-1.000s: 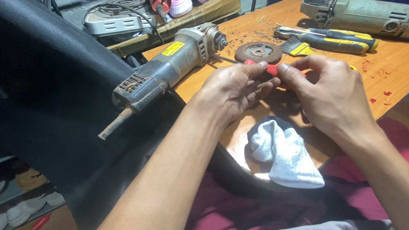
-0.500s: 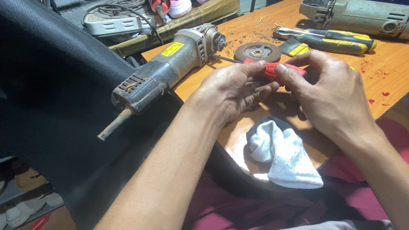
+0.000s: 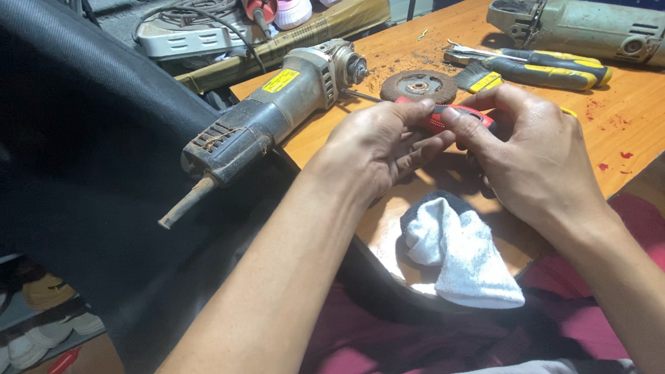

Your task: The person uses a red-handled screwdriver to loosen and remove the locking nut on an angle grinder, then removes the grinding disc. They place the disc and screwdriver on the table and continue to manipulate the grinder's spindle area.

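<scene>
Holding a red-handled screwdriver over the wooden counter, your left hand and right hand meet, fingers of each closed around its handle. Its metal shaft points toward the grey angle grinder. A rusty grinding disc lies just beyond; a white cloth rests below your hands.

Both hands grip red-handled screwdriver; grinder beside

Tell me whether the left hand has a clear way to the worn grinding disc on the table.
Probably yes: the left hand sits just short of the grinding disc, with only bare table between, though its fingers grip the red-handled tool.
</scene>
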